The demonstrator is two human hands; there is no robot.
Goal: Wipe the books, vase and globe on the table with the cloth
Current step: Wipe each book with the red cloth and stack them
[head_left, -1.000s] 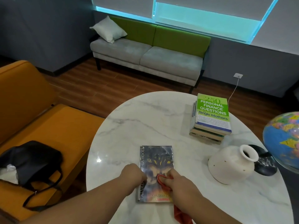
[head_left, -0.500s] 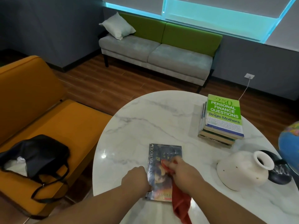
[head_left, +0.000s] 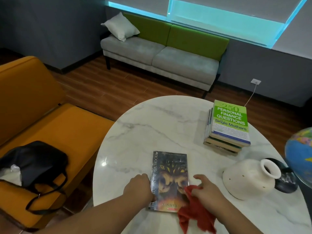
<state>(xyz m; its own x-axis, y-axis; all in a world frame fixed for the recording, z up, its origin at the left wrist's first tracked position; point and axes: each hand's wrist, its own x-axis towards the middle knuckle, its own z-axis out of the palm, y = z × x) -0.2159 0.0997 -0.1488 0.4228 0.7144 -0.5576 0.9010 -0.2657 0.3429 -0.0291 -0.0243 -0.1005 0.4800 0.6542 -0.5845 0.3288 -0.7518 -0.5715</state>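
Note:
A dark paperback book (head_left: 169, 173) lies flat near the front of the white marble table (head_left: 152, 125). My left hand (head_left: 139, 188) presses on its left edge and holds it down. My right hand (head_left: 207, 190) is shut on a red cloth (head_left: 195, 215) at the book's lower right corner, and the cloth hangs off toward me. A stack of books (head_left: 228, 127) with a green cover on top sits at the back right. A white vase (head_left: 249, 178) lies tilted on its side to the right. The blue globe (head_left: 299, 152) is cut off by the right edge.
The globe's dark base (head_left: 285, 181) stands just behind the vase. An orange sofa (head_left: 50, 125) with a black bag (head_left: 35, 162) is close on the left. A grey and green sofa (head_left: 162, 54) with a white pillow stands against the far wall.
My right hand has drawn the red cloth down and to the right across the cover, from the book's middle to its lower right corner. The view has shifted left.

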